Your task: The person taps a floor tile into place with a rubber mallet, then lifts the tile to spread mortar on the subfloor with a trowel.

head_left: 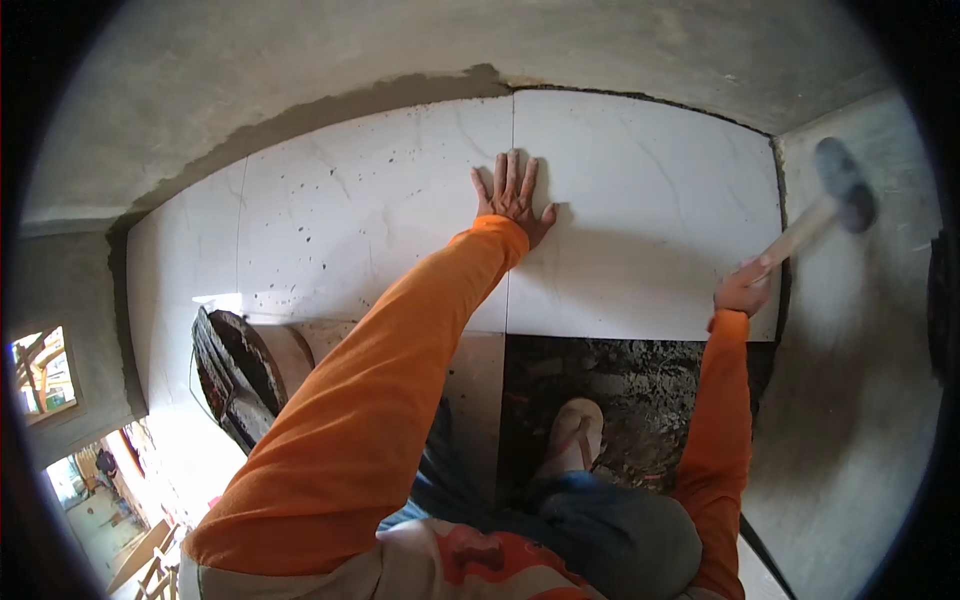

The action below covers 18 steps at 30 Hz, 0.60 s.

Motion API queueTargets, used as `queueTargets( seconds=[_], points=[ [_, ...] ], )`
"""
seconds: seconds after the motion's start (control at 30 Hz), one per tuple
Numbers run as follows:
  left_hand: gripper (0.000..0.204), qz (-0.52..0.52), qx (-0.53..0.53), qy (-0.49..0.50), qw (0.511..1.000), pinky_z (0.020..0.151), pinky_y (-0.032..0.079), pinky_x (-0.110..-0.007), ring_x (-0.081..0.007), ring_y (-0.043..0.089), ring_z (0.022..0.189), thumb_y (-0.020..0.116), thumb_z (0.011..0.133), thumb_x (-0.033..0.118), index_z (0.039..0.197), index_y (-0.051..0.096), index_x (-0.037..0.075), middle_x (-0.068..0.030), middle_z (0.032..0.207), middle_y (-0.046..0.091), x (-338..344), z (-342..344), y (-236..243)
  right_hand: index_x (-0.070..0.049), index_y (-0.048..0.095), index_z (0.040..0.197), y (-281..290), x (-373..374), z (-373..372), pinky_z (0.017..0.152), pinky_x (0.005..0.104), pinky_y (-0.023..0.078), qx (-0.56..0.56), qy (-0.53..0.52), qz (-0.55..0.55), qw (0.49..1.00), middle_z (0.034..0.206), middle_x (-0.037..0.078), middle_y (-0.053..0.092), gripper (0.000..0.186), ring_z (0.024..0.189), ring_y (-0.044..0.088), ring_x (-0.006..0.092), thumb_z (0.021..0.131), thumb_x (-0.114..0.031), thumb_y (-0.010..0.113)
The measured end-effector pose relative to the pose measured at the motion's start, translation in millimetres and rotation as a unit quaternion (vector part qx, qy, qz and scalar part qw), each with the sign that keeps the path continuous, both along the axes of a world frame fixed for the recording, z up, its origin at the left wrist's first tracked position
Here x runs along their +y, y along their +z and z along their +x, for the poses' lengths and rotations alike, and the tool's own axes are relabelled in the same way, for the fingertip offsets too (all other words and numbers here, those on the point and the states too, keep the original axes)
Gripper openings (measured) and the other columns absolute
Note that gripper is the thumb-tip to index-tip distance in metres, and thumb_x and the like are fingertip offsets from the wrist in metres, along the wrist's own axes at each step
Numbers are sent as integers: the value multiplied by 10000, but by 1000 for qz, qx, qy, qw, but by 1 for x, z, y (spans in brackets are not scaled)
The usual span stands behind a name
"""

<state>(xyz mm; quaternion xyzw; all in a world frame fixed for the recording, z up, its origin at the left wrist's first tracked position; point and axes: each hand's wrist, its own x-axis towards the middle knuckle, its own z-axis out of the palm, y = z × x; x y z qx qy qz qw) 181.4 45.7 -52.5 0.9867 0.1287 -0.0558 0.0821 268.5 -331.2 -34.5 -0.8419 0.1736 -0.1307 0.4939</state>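
My left hand [512, 200] is spread flat on the white marble-veined tiles, across the seam between the left tile [380, 220] and the right tile [650, 180]. My right hand [742, 287] grips a mallet [844, 185] by its wooden handle, its dark, slightly blurred head in front of the grey wall at the right. Below the right tile is a dark, rough patch of untiled floor [630, 390]. A mortar-smeared bucket [225, 365] sits at the left of my left arm.
Grey rendered walls [640, 45] border the tiles at top, left and right, with mortar along the edges. My sandalled foot [572, 435] stands on the dark patch. At the far left are a small opening [42, 370] and a bright passage with pieces of wood [140, 555].
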Motion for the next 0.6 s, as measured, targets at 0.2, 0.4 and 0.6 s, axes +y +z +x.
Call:
queueTargets(
  seconds=[0.2, 0.4, 0.6],
  points=[
    [798, 10, -30, 2, 999, 1128, 28, -635, -300, 33, 1475, 430, 893, 547, 1525, 174, 133, -136, 1589, 96, 1, 0, -5, -18, 624, 1123, -10, -30, 3, 838, 473, 494, 7, 83, -232, 969, 1053, 277, 630, 491, 983, 604, 457, 988, -428, 390],
    [835, 1, -78, -33, 996, 1093, 66, -689, -350, 78, 1459, 476, 849, 576, 1487, 255, 83, -170, 1554, 183, 8, 4, -7, 24, 613, 1113, -14, -65, 25, 810, 451, 495, 118, 109, -359, 919, 1034, 237, 654, 533, 926, 619, 412, 1006, -441, 373],
    [867, -47, -16, -1, 999, 1100, 2, -682, -332, 8, 1475, 386, 869, 625, 1529, 165, 108, -154, 1595, 67, 24, 44, -4, 89, 590, 1122, 6, -55, 40, 763, 419, 495, 343, 141, -247, 895, 929, 219, 677, 642, 805, 625, 349, 989, -506, 387]
  ],
)
